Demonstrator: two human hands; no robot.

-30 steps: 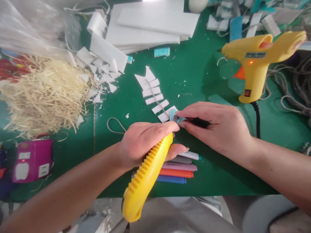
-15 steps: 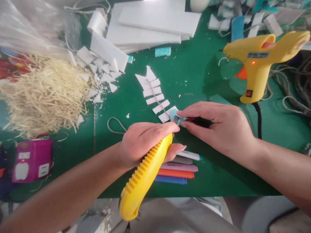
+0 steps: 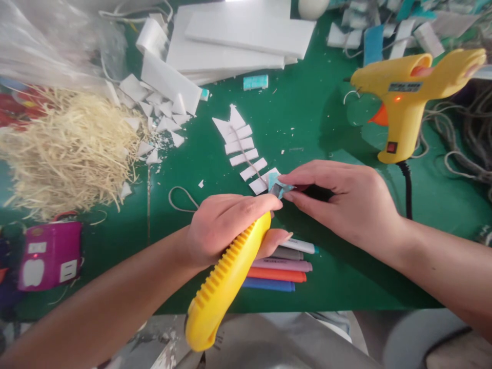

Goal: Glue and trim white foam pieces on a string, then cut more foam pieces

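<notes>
My left hand is closed round a yellow utility knife, its ridged handle pointing down toward me. The knife's grey blade end meets a small light-blue foam piece. Thumb and fingertips of my right hand pinch that foam piece from the right. It lies at the near end of a row of white foam strips joined along a thin grey cord, shaped like a fish skeleton. How deep the blade sits in the foam cannot be made out.
A yellow glue gun with a lit light stands at right. Several markers lie below my hands. Foam scraps, straw-like shreds and a magenta power box are at left. White foam sheets lie at the back.
Both hands keep nearly the same hold on the knife and the blue foam piece. The whole view has shifted very slightly.
</notes>
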